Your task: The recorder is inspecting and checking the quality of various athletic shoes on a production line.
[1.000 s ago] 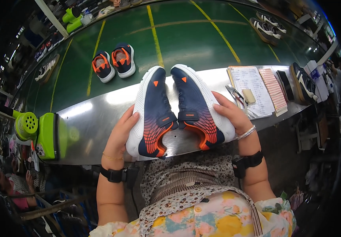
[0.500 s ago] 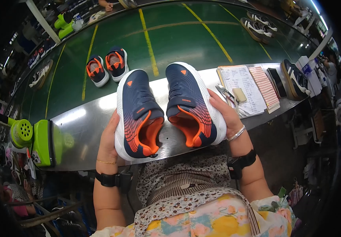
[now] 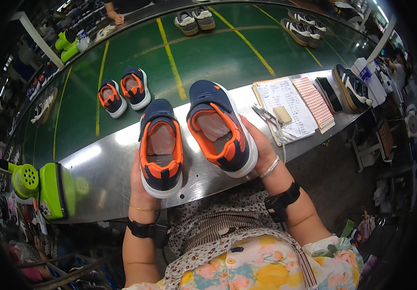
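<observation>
A navy sneaker with orange lining and a white sole is gripped by my left hand, its heel toward me. My right hand clasps the matching sneaker by its outer side, its toe tilted a little left. Both shoes are held over the steel ledge, with their openings facing up and pale tissue stuffing visible inside. My fingers are mostly hidden under the soles. A second navy and orange pair rests on the green belt beyond the left shoe.
A green device stands at the ledge's left end. To the right lie a notebook, snips, a red-patterned sheet, a phone and a dark striped shoe. More shoes sit on the green belt.
Both held sneakers have turned from showing their outer sides and uppers to openings up, heels toward me. A grey pair has appeared at the belt's far side.
</observation>
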Tool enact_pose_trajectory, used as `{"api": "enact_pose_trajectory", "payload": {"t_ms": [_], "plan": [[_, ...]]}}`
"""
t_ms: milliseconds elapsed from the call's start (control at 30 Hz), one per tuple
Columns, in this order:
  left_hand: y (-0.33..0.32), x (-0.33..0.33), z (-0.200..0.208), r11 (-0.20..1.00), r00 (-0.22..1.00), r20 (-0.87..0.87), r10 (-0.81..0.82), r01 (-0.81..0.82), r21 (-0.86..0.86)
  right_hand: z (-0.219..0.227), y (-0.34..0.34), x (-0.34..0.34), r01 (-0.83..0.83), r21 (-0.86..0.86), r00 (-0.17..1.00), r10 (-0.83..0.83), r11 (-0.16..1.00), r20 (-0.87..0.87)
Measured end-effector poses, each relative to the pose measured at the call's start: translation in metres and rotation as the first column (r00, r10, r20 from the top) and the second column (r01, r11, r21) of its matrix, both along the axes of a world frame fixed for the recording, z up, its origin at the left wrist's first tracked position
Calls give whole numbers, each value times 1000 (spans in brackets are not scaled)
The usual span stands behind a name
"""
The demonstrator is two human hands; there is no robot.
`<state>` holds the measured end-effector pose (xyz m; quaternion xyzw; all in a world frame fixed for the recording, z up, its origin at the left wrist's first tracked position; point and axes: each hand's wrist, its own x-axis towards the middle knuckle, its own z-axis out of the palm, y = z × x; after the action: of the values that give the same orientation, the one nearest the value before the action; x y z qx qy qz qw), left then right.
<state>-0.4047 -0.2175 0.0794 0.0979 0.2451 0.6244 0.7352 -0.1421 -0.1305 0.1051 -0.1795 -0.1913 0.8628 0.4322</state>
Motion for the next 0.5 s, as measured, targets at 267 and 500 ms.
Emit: {"api": "enact_pose_trajectory", "payload": {"t_ms": [267, 500], "plan": [[-1, 10, -16, 939, -64, -955, 291, -174, 298, -18, 12, -5, -254, 663, 200, -633, 704, 748], [-5, 11, -10, 947, -99, -949, 301, -90, 309, 67, -4, -4, -499, 797, 202, -849, 341, 489]]}}
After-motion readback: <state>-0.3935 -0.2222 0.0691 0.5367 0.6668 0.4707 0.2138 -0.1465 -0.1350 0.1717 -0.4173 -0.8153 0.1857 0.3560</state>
